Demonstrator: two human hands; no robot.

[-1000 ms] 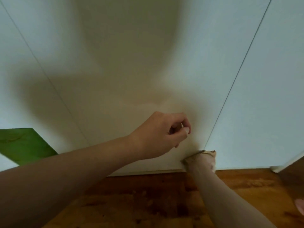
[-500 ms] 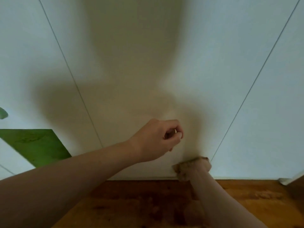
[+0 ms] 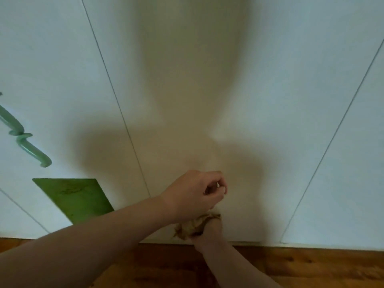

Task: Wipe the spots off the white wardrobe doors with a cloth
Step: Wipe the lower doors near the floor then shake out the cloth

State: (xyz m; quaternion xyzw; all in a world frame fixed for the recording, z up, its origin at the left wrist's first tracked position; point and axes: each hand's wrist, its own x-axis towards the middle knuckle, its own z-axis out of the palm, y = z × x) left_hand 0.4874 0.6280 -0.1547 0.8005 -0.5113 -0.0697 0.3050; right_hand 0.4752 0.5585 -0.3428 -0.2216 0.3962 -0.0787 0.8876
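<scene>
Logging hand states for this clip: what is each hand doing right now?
Left hand: closed, fingers curled, nothing visible in it.
Right hand: holding the cloth.

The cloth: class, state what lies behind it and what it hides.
Behind the cloth, gripped by the right hand, is the bottom of the white wardrobe door. The patch it covers, and any spot there, cannot be seen.

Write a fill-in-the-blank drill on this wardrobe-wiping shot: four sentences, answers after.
1. The right hand grips a crumpled beige ____ against the white wardrobe door.
2. It works at the door's ____ edge, just above the wooden floor.
3. The left hand, fingers curled, is ____ the right hand in the view.
4. The flat panel at the left is ____.
Missing words: cloth, bottom, above, green.
</scene>
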